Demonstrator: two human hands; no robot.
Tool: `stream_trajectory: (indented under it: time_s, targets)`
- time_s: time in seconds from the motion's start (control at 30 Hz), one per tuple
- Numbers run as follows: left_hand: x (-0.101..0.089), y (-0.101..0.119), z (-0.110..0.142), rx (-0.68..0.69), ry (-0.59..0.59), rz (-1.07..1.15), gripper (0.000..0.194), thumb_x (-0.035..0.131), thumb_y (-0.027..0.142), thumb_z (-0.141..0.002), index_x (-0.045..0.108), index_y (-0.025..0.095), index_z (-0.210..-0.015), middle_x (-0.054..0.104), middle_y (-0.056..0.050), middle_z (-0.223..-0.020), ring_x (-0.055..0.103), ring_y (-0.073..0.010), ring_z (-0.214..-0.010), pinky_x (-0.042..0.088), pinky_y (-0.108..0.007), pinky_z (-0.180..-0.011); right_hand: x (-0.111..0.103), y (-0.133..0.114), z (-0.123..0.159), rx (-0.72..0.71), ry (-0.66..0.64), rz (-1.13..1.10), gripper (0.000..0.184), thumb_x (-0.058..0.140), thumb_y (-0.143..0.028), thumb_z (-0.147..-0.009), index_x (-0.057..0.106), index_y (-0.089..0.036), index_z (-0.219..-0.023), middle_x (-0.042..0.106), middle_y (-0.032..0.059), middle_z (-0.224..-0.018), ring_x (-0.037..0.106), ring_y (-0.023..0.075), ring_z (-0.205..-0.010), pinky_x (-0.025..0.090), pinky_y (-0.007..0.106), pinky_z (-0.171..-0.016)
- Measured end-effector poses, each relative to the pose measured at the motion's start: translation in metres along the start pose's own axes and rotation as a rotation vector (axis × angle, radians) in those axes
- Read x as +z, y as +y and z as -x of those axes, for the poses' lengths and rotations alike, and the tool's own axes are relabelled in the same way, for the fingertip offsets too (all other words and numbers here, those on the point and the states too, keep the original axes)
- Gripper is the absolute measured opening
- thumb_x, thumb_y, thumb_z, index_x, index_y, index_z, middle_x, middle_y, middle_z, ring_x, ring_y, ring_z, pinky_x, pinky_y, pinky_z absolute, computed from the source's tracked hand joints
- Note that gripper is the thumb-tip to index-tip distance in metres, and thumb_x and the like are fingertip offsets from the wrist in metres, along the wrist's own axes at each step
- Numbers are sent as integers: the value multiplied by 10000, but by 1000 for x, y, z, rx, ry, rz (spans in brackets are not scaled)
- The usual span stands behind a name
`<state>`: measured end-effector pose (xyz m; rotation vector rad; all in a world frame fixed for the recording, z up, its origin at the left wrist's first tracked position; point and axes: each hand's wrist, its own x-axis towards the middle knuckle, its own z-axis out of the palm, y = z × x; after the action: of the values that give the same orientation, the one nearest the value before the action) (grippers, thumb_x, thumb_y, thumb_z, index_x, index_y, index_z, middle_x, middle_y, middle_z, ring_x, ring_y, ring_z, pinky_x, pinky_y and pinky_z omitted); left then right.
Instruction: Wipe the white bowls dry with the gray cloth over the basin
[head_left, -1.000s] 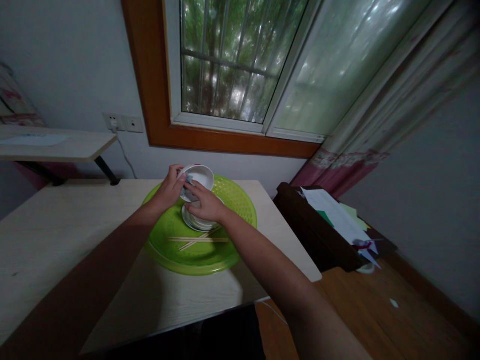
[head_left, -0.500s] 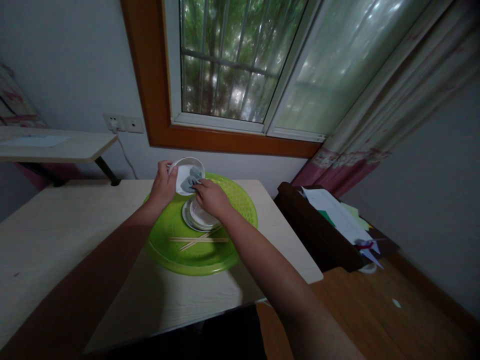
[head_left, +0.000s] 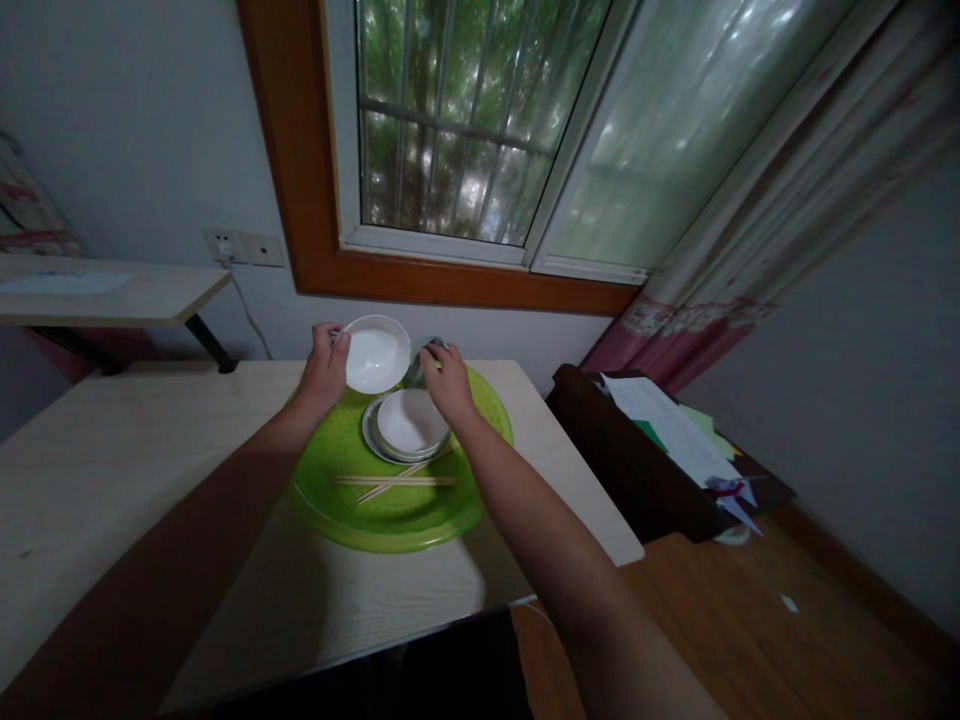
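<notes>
My left hand (head_left: 324,362) grips the left rim of a small white bowl (head_left: 375,355), tilted so its inside faces me, above the far side of a round green basin (head_left: 330,500). My right hand (head_left: 447,375) is closed on a grey cloth (head_left: 421,357) just right of that bowl, touching its outer edge. Below both hands, a white bowl (head_left: 411,422) sits on stacked plates inside the basin. A few wooden chopsticks (head_left: 394,482) lie in the basin nearer to me.
The basin rests on a pale wooden table (head_left: 112,470) under a barred window (head_left: 450,130). A dark side table (head_left: 660,470) with papers stands to the right, over wooden floor. A shelf (head_left: 112,290) and wall socket (head_left: 244,247) are at left.
The cloth was inside the held bowl; my right hand has drawn it out and moved it to the bowl's right edge. The bowl now shows a bare inside.
</notes>
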<state>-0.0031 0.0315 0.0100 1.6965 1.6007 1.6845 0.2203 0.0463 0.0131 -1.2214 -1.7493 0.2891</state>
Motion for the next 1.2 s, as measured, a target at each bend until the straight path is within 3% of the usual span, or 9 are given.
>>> stream_trajectory:
  time_s: [0.17, 0.33, 0.5, 0.67, 0.9, 1.07, 1.2]
  targets:
    - [1, -1, 3, 62, -79, 61, 407, 380, 530, -999, 457, 207, -1234, 617, -100, -1082, 616, -221, -976, 516, -398, -890, 6, -4, 5, -71, -122, 12, 274, 648, -422, -950, 693, -153, -968, 686, 125, -1072, 633, 248, -1032, 510, 395, -983]
    - [1, 0, 4, 84, -99, 45, 390, 377, 512, -993, 445, 210, -1230, 616, -111, -1128, 616, -232, -1030, 520, -411, -907, 7, -2, 7, -10, -180, -33, 312, 738, -394, -890, 658, -156, -1076, 722, 111, -1087, 669, 226, -971, 534, 359, -912]
    - [0, 3, 7, 196, -158, 22, 371, 412, 488, -978, 438, 214, -1226, 614, -120, -1175, 609, -234, -1080, 516, -429, -950, 8, 1, 9, 50, -216, -113, 348, 685, -357, -929, 620, -178, -1221, 749, 99, -1117, 704, 205, -891, 568, 325, -818]
    - [0, 8, 10, 301, -228, -15, 406, 487, 459, -945, 458, 213, -1266, 622, -134, -1241, 608, -245, -1152, 492, -461, -1031, 7, 2, 7, 76, -201, -72, 210, 561, -258, -977, 658, -187, -1150, 766, 71, -1032, 710, 205, -899, 568, 317, -826]
    - [2, 15, 9, 266, -301, -171, 535, 593, 267, -807, 542, 174, -1330, 662, -152, -1307, 641, -278, -1183, 498, -466, -1065, 3, -3, 6, 81, -134, 31, 194, 507, -230, -994, 683, -191, -1065, 763, 76, -976, 707, 222, -915, 547, 314, -850]
    - [1, 8, 6, 200, -304, -252, 502, 487, 214, -839, 598, 183, -1327, 724, -131, -1225, 693, -276, -1097, 528, -452, -1019, 4, -5, 8, 31, -131, 69, 279, 479, -231, -1013, 656, -198, -1226, 768, 96, -1021, 720, 239, -922, 552, 339, -873]
    - [2, 8, 6, 207, -276, -233, 464, 459, 221, -880, 607, 185, -1318, 718, -143, -1258, 685, -278, -1140, 529, -452, -1024, 3, -7, 9, 16, -115, 88, 350, 453, -217, -1012, 606, -175, -1324, 763, 124, -1055, 722, 257, -937, 556, 354, -871]
